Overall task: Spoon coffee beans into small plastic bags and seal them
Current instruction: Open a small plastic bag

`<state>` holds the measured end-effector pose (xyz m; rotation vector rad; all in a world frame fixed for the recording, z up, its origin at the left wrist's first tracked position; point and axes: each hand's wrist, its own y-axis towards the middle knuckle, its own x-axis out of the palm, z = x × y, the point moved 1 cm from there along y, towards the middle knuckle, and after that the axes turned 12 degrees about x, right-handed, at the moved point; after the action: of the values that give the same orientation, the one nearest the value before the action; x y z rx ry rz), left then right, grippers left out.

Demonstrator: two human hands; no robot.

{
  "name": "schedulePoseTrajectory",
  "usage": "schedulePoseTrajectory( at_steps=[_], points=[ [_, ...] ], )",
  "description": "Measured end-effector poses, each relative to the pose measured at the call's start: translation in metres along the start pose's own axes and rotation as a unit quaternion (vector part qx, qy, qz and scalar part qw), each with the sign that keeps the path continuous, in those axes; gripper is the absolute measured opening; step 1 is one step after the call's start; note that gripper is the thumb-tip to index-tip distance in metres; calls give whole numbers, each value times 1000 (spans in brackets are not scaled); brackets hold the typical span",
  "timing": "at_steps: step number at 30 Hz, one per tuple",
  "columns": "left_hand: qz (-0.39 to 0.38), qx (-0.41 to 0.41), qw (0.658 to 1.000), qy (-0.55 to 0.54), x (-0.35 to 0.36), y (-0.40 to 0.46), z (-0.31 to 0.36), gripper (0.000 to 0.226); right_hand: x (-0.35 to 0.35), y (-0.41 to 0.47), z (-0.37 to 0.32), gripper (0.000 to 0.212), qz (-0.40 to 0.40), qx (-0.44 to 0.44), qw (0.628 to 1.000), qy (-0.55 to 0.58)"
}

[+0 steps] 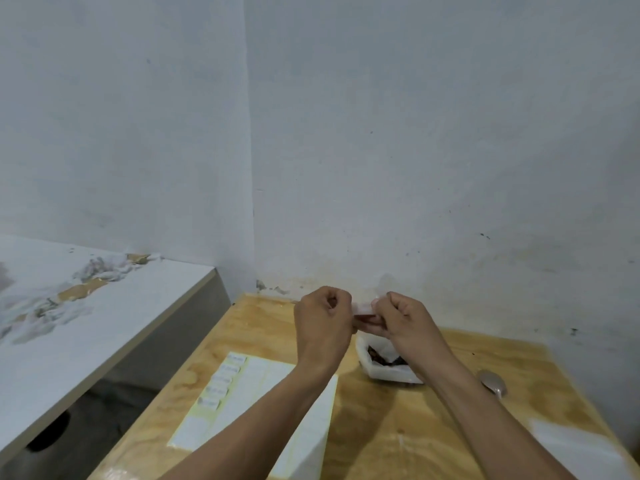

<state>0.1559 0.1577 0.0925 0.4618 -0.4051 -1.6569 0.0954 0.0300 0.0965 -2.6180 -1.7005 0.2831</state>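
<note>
Both of my hands are raised above the wooden table (398, 427) and pinch a small clear plastic bag (364, 310) between them. My left hand (323, 322) grips its left edge and my right hand (403, 323) grips its right edge. Something dark shows low in the bag, mostly hidden by my fingers. Below my hands a white container (372, 367) holds dark coffee beans (379, 358). A metal spoon (493, 383) lies on the table to the right of it.
A sheet of white labels (221, 393) lies on the left part of the table. Clear plastic bags (575, 445) lie near the right edge. A marble-patterned counter (86, 306) stands to the left across a gap. Walls close off the back.
</note>
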Motion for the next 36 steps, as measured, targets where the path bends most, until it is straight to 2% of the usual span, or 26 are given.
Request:
schedulePoseTrajectory(
  at_steps=[3, 5, 7, 9, 10, 11, 13, 15, 18, 21, 23, 26, 28, 30, 34, 36],
  points=[
    [-26, 113, 991, 66, 5, -7, 0, 24, 1, 2, -6, 24, 87, 21, 996, -30],
    [-66, 245, 958, 135, 8, -15, 0, 20, -5, 6, -13, 22, 116, 35, 992, -40],
    [-76, 355, 913, 184, 6, -17, -1, 18, -15, 9, -19, 25, 90, 30, 995, -43],
    [-104, 398, 893, 182, 1, -12, -3, 22, -25, 10, -22, 37, 46, 11, 998, -40],
    [-142, 391, 891, 183, 0, -7, -5, 39, -29, 9, -23, 43, 25, 4, 999, -24],
    [-204, 374, 883, 197, -2, -1, -8, 66, -31, 7, -24, 46, 9, -5, 1000, -16],
    [-317, 348, 849, 239, -4, 13, -10, 116, -35, 6, -24, 51, -25, -30, 999, -37],
    [-366, 346, 822, 265, -2, 24, -9, 135, -36, 7, -21, 55, -77, -32, 994, -69],
    [-368, 338, 818, 286, 4, 30, -14, 121, -37, 11, -19, 45, -59, -35, 989, -133],
    [-343, 363, 795, 345, 5, 29, -21, 98, -37, 17, -14, 49, 23, -34, 973, -227],
    [-343, 354, 794, 355, 6, 28, -25, 89, -37, 23, -8, 47, 74, -23, 962, -260],
    [-335, 350, 798, 358, 5, 32, -30, 84, -38, 24, -4, 19, 141, -14, 962, -234],
    [-322, 350, 800, 366, 4, 36, -32, 86, -43, 21, -5, 21, 181, -49, 963, -194],
    [-313, 353, 802, 368, 3, 40, -33, 88, -51, 19, -10, 15, 156, -80, 968, -177],
    [-308, 399, 783, 364, 12, 36, -29, 93, -54, 21, -15, 8, -11, -28, 975, -222],
    [-308, 404, 782, 362, 18, 32, -27, 98, -53, 23, -14, 9, -66, -13, 984, -164]
  ],
)
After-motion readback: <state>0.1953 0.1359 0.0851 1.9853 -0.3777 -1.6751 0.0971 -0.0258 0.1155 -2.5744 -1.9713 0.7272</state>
